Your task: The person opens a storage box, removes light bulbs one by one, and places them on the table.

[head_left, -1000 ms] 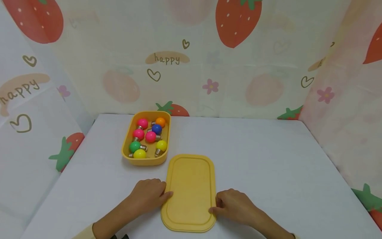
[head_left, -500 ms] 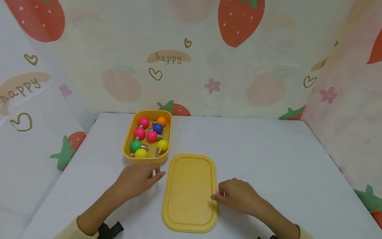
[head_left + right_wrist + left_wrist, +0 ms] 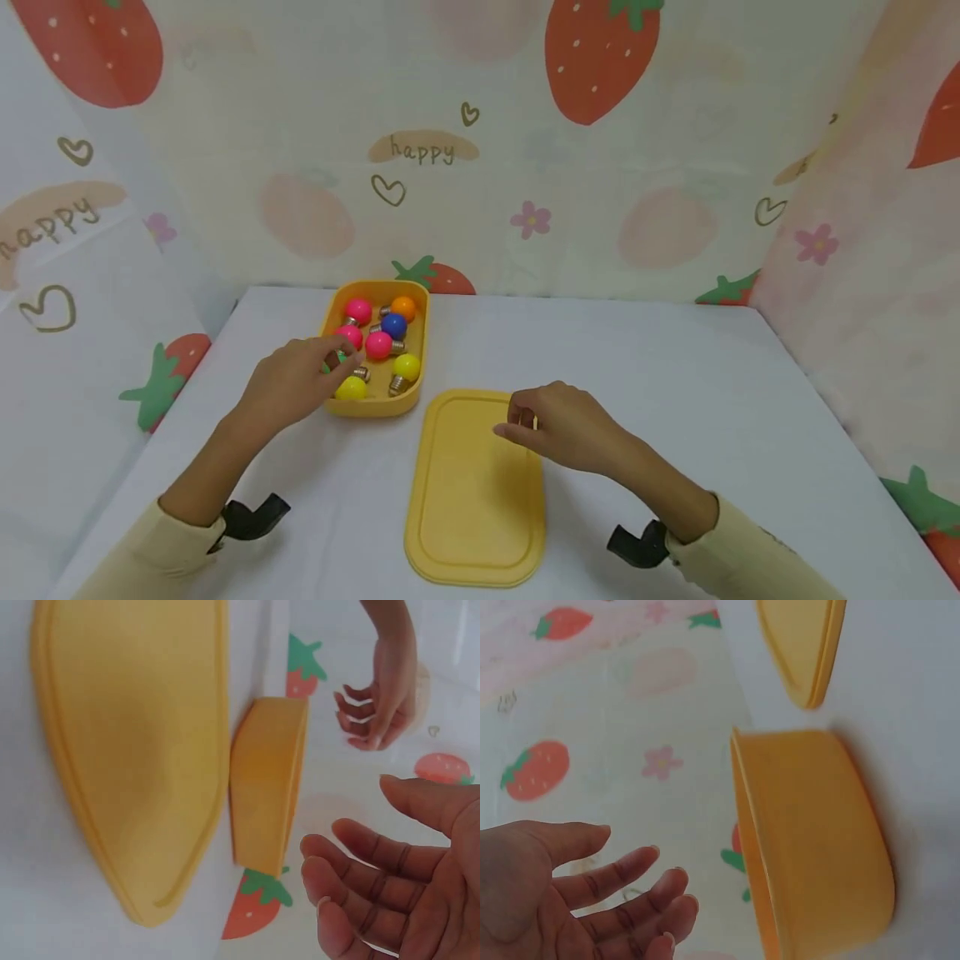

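You're off the lid point(image 3: 476, 500), both hands empty!
Your left hand point(image 3: 294, 379) swings up to the open box point(image 3: 372, 408) of bulbs point(image 3: 378, 344), fingers relaxed; your right hand point(image 3: 566, 425) lifts, loosely curved, leaving the lid free on the table point(image 3: 675, 375).

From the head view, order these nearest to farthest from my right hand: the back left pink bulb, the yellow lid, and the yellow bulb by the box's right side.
From your right hand:
1. Yellow lid: partly hidden behind the hand, in front.
2. Yellow bulb: left, in the near right of the box.
3. Pink bulb: farther left, at the back.
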A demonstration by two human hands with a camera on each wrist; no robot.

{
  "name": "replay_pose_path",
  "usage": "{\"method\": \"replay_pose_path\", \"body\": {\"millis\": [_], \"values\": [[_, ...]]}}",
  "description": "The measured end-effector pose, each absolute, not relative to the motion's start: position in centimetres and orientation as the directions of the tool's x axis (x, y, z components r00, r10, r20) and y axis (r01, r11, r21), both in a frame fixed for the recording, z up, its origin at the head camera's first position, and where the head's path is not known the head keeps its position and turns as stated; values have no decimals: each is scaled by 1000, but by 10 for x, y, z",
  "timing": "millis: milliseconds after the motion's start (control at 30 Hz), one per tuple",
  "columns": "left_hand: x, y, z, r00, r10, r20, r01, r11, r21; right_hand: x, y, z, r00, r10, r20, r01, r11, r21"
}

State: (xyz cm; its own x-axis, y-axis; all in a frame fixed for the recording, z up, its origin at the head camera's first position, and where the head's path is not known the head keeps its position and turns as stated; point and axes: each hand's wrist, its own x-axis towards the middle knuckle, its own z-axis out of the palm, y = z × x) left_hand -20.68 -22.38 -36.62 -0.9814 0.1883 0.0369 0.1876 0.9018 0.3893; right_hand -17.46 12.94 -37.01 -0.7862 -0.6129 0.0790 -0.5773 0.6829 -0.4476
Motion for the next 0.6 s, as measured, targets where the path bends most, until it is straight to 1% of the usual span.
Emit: {"method": "replay_pose_path", "body": {"millis": [133,300,433,533,600], "values": [[-228,-240,-370,-990,138,31,138,891,432,-188,115,-363,-763,-640,88,-606,662,-440],[-256,-256,-378,-994,100,52,113,861,496,-204,100,-355,-758,-647,82,-612,662,-432],[-275,-270,-385,-996,65,68,92,838,538,-217,85,-350,-753,-653,79,-625,672,-398],[-287,-280,-390,-997,42,58,67,817,572,-226,75,-346,-742,-666,71,-636,668,-386],[-295,-284,-394,-999,33,24,41,800,599,-232,69,-343,-739,-670,67,-640,668,-380]]}}
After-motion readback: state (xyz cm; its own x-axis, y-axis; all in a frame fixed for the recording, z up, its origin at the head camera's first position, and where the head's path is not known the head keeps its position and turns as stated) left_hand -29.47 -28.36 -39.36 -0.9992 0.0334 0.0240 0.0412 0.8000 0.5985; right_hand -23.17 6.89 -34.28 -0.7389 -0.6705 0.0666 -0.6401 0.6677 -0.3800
